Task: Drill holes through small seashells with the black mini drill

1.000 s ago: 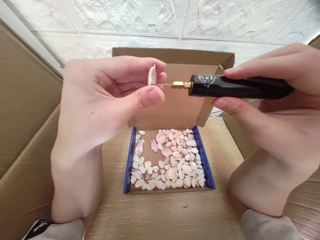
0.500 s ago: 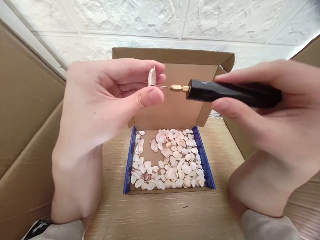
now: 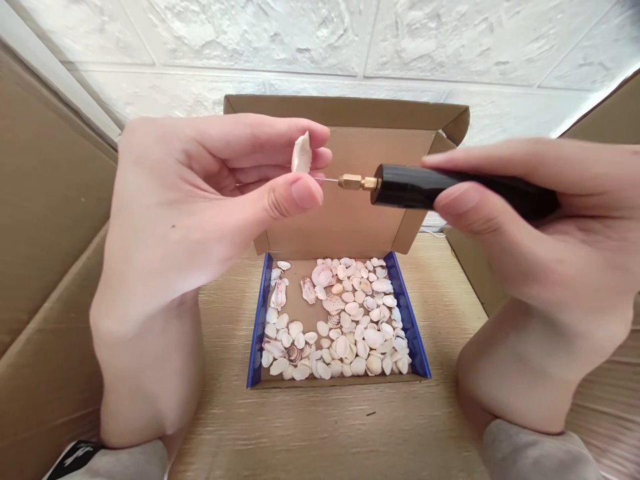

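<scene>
Between thumb and fingers, my left hand (image 3: 215, 180) pinches a pale seashell (image 3: 301, 153), which stands upright with its lower edge hidden behind the thumb. My right hand (image 3: 540, 220) is wrapped round a black hand drill (image 3: 430, 187), held level and pointing left. The drill's brass chuck (image 3: 355, 182) carries a thin bit whose tip reaches the shell's lower part behind the thumb; whether it is in the shell I cannot tell. Below both hands lie many small white and pinkish seashells (image 3: 345, 347) in an open cardboard box.
The box (image 3: 410, 327) has blue side walls, and its brown lid (image 3: 345, 110) stands raised at the back. Cardboard panels (image 3: 45, 200) rise at left and right. A white brick-patterned wall (image 3: 300, 40) is behind. A small dark sliver (image 3: 371, 414) lies on the wooden table (image 3: 300, 433).
My left hand has shifted slightly left with the shell, which has turned a little to show more of its face. The drill has tilted and sits slightly lower at its front.
</scene>
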Action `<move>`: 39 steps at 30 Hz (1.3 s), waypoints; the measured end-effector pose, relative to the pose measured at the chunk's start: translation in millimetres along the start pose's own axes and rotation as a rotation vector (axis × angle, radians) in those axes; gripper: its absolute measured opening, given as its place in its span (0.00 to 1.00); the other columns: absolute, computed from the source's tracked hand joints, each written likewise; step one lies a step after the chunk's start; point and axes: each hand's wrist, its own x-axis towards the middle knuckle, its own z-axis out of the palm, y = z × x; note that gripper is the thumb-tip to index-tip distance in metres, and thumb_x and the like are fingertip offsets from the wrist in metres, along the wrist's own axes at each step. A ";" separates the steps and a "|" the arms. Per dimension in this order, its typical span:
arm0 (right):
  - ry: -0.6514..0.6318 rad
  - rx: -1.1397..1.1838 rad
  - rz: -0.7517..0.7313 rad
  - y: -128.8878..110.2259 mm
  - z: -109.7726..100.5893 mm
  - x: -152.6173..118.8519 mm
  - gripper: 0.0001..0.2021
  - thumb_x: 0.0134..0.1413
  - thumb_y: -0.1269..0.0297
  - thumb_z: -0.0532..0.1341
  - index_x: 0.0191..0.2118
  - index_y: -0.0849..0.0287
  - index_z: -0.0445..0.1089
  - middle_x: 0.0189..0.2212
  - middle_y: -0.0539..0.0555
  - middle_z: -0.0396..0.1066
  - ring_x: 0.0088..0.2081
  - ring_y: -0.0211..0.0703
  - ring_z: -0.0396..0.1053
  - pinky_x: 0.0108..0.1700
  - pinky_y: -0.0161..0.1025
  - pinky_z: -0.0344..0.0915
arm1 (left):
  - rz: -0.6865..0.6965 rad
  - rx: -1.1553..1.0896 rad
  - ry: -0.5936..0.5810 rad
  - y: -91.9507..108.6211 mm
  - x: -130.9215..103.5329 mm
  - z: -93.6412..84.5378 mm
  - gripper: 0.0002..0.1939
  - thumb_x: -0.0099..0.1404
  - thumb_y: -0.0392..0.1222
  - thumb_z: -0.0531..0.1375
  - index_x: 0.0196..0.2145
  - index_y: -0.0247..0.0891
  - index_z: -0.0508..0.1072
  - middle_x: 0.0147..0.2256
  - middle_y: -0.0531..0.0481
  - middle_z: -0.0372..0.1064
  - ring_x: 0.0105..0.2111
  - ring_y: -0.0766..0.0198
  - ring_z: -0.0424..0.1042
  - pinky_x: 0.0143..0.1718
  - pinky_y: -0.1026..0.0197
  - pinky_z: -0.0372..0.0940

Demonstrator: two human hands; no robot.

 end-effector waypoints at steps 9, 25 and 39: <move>-0.064 0.061 -0.028 5.9 -7.0 4.2 0.16 0.54 0.62 0.67 0.47 0.31 0.76 0.38 0.46 0.78 0.39 0.53 0.73 0.39 0.50 0.65 | -0.107 0.228 -0.196 4.8 0.4 -16.2 0.17 0.56 0.34 0.70 0.45 0.38 0.80 0.40 0.52 0.79 0.41 0.56 0.80 0.47 0.50 0.79; -0.187 0.094 -0.083 2.4 -10.0 12.7 0.17 0.54 0.65 0.66 0.47 0.33 0.76 0.34 0.46 0.78 0.34 0.48 0.73 0.33 0.48 0.63 | -0.007 0.137 -0.270 2.5 2.8 -20.3 0.22 0.51 0.30 0.73 0.46 0.31 0.80 0.38 0.45 0.80 0.39 0.51 0.81 0.41 0.53 0.81; -0.235 0.071 -0.014 11.5 -15.4 5.2 0.13 0.52 0.60 0.68 0.44 0.38 0.75 0.36 0.46 0.76 0.35 0.49 0.72 0.30 0.47 0.61 | -0.157 0.169 -0.220 16.1 -1.5 -15.6 0.18 0.56 0.37 0.71 0.45 0.31 0.79 0.41 0.51 0.80 0.42 0.60 0.80 0.45 0.60 0.80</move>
